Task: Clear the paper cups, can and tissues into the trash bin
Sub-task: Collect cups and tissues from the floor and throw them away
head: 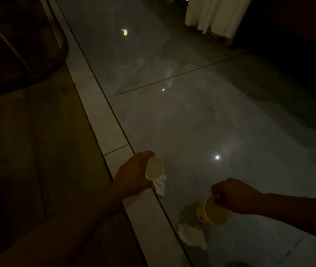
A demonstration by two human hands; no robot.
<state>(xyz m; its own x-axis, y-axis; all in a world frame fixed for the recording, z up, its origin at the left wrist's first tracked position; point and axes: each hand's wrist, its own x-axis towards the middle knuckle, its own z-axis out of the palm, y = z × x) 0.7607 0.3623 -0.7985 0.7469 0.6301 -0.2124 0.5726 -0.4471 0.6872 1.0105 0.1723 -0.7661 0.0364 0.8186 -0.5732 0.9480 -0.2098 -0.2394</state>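
The scene is dim. My left hand grips a white paper cup on its side, mouth toward me, with a crumpled tissue hanging beneath it. My right hand pinches the rim of a yellowish paper cup low over the glossy tile floor. Another crumpled tissue lies on the floor just below-left of that cup. A small pale scrap lies far off on the floor. No can or trash bin shows.
A pale stone border strip runs diagonally between the tiles and a darker brownish surface on the left. A dark rounded piece of furniture stands top left. A white curtain hangs top right beside a dark area.
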